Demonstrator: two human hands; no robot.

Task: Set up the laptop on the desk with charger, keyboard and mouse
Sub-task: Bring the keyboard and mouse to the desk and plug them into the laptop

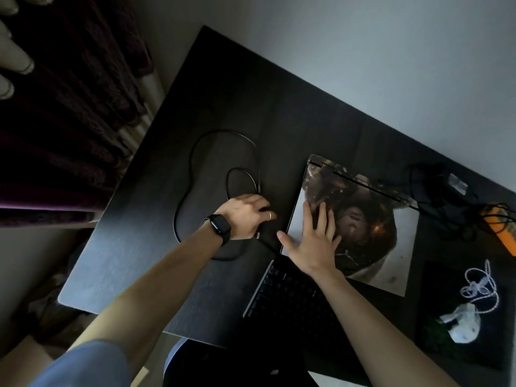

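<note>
Nearest us, below our right hand, a dark keyboard lies on the black bench. Its far edge touches or tucks under the laptop; we cannot tell which. Well apart to the right of that hand, a white mouse sits on a dark mat, its white cord coiled just beyond it. Our right hand lies flat on the closed laptop's pictured lid, fingers straight and spread, thumb reaching over the lid's left edge. Just beside it on the left, our left hand, a dark watch at its wrist, curls its fingers round the end of a black cable, close to the laptop's left edge. Beyond the left hand that cable runs in loose loops over the bench. Farther off, beyond and right of the right hand, the charger brick lies among tangled black leads past the laptop's far corner, near an orange object.
</note>
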